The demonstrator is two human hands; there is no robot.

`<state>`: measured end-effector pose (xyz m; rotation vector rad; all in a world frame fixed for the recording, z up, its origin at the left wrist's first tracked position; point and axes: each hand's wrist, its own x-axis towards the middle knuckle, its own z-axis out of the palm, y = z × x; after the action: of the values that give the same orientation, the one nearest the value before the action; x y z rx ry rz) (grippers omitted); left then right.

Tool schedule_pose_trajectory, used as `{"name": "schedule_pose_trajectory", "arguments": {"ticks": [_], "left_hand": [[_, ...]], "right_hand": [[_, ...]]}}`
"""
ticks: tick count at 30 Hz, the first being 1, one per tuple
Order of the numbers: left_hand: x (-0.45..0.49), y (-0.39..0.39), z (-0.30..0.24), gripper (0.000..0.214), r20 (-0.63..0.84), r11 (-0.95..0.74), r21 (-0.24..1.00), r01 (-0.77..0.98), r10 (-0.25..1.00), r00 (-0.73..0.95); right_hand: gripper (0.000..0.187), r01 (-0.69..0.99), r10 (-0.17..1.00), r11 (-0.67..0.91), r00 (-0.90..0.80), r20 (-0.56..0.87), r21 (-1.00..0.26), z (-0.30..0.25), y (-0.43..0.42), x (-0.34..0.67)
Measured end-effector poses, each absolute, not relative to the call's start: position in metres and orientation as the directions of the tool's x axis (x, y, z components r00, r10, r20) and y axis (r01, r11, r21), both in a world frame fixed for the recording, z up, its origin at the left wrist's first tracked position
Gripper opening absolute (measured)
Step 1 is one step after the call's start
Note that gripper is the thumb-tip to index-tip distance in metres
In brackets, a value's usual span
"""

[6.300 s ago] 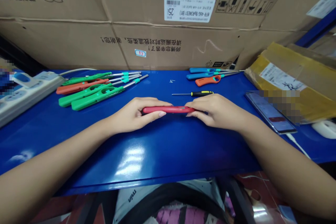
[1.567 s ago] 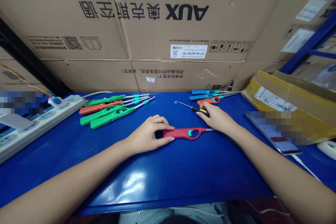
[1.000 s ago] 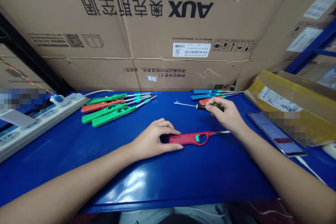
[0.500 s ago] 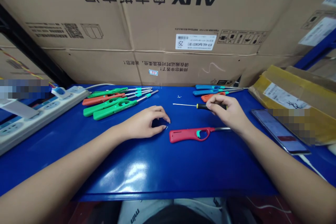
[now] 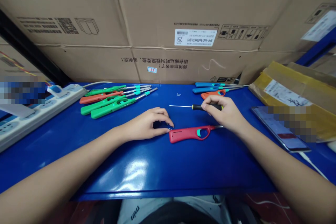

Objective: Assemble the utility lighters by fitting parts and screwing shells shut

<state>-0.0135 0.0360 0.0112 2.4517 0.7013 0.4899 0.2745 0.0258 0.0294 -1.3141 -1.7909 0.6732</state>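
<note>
My left hand has its thumb and forefinger closed on a tiny metal screw, mostly hidden by the fingertips, at the butt end of a red gas lighter. The lighter lies flat with its trigger guard to the right; my right wrist partly covers its metal tube. Gripped in my right hand is a screwdriver with a black and yellow handle, its thin shaft pointing left above the lighter. Beyond it, small pale bits lie on the blue table.
Several green and orange lighters lie at the back left, beside a white power strip. Blue and orange lighters lie at the back right. A phone and a taped carton stand right. A large cardboard box walls the back.
My left fingertips have moved right with the screw, up to the lighter's butt end. The screwdriver in my right hand has shifted slightly left. The view has tilted a little.
</note>
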Motion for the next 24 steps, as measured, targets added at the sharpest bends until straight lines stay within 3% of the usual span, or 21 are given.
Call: {"name": "schedule_pose_trajectory", "arguments": {"ticks": [8,13,19,24], "left_hand": [[-0.005,0.035,0.001,0.013,0.195,-0.511,0.781,0.357,0.744,0.639],[-0.004,0.038,-0.003,0.027,0.110,-0.252,0.924,0.289,0.897,0.429],[0.002,0.033,-0.001,0.035,0.027,-0.070,0.991,0.117,0.941,0.337],[0.008,0.026,-0.001,0.031,-0.032,0.057,0.997,-0.054,0.927,0.374]], "right_hand": [[0.024,0.484,0.962,0.273,-0.128,0.241,-0.832,0.027,0.027,0.273],[0.029,0.278,0.985,0.169,-0.009,0.173,-0.945,0.023,0.027,0.272],[0.033,-0.065,0.980,0.197,0.044,0.194,-0.978,0.027,0.024,0.267],[0.039,-0.050,0.962,0.268,0.056,0.265,-0.962,0.029,0.018,0.263]]}}
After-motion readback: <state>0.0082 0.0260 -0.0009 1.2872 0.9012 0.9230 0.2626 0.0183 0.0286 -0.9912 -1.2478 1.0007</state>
